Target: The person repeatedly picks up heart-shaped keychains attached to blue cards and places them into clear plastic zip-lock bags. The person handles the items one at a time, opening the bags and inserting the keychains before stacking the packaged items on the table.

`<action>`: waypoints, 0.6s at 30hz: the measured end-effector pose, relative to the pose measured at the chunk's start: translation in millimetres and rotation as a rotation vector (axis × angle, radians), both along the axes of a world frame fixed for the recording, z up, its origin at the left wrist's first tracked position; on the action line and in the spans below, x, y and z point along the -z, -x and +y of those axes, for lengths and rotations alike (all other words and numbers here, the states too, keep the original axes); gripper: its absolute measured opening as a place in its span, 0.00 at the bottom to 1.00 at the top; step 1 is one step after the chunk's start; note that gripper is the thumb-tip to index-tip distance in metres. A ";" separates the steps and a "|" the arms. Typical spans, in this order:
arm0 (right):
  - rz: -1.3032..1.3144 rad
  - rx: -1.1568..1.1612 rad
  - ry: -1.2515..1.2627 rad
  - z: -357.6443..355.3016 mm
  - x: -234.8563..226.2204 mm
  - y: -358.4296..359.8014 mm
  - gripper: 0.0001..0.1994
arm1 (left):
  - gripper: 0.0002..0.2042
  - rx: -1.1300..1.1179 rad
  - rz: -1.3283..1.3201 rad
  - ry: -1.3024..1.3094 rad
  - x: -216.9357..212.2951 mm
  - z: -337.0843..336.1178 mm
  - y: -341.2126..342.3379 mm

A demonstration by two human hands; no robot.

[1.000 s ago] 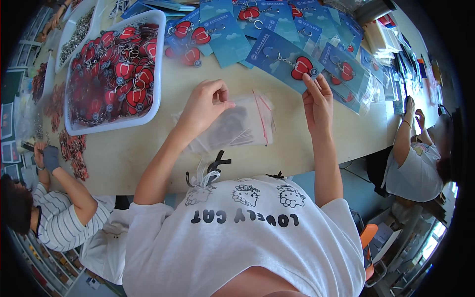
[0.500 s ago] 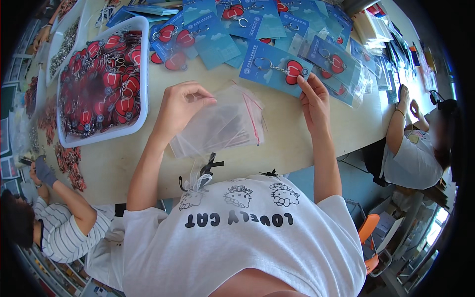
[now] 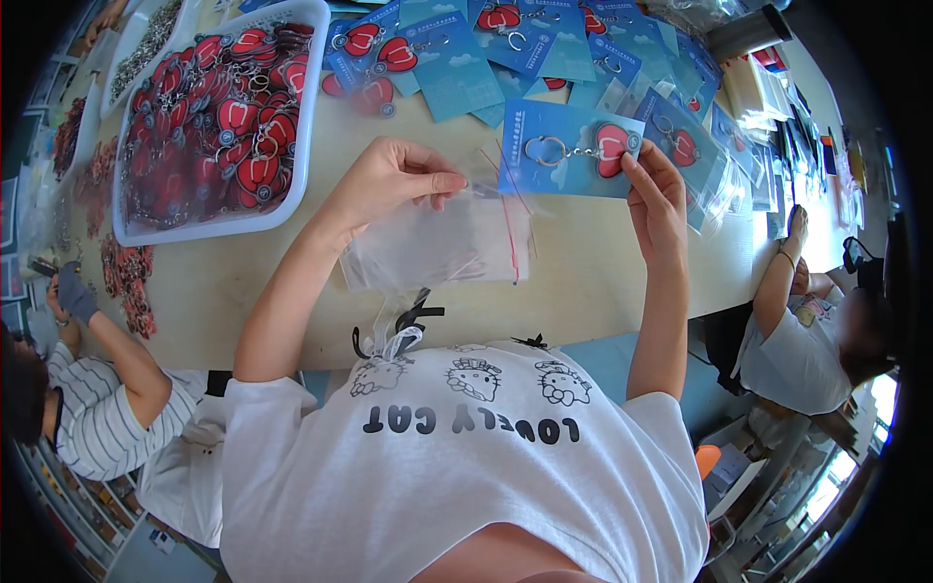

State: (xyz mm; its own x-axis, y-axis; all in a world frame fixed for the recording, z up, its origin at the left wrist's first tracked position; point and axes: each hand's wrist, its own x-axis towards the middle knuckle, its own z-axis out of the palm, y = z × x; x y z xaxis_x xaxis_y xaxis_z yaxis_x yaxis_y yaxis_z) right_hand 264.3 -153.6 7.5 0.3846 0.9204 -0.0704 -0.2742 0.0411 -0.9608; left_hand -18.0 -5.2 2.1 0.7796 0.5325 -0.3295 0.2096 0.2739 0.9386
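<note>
My right hand [image 3: 658,197] pinches the right end of a blue backing card [image 3: 573,175], thumb in front. On that card lies a keychain with a red heart-shaped charm [image 3: 611,150], a short chain and a metal ring. My left hand [image 3: 398,187] has thumb and fingers pressed together at the edge of a clear zip bag [image 3: 491,199] with a red seal line. Beneath it, a pile of clear zip bags [image 3: 418,248] rests on the table. The card's left end is close to the bag's red-lined side.
At the left, a white bin [image 3: 302,146] holds many red keychains. More blue cards with keychains [image 3: 457,73] cover the far table. Bagged cards [image 3: 714,189] lie at the right. Co-workers sit at the left [image 3: 117,408] and right [image 3: 802,350]. Loose red pieces [image 3: 131,282] lie by the bin.
My right hand has moved right with the card, which now lies more level. My left hand has shifted slightly right, and a clear bag's red-lined edge has risen beside the card.
</note>
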 end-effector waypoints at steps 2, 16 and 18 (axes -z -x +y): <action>-0.048 -0.029 -0.018 -0.7 -3.8 -3.4 0.10 | 0.06 -0.003 -0.013 0.020 0.6 -0.3 -1.1; -0.233 -0.266 0.141 15.2 -18.2 31.7 0.12 | 0.09 0.056 -0.095 -0.141 -3.8 -10.4 -22.1; -0.172 -0.232 0.163 17.7 -14.0 46.0 0.12 | 0.10 0.065 -0.089 -0.077 -5.1 -5.5 -19.2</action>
State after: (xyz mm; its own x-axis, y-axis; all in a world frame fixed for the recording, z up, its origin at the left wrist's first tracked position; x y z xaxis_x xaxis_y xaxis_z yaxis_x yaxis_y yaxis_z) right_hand 218.3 -135.9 21.5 0.1846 0.9669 -0.1759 -0.0912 -0.1614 -0.9827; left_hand 1.2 -10.7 7.2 0.8376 0.5011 -0.2176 0.1398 0.1885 0.9721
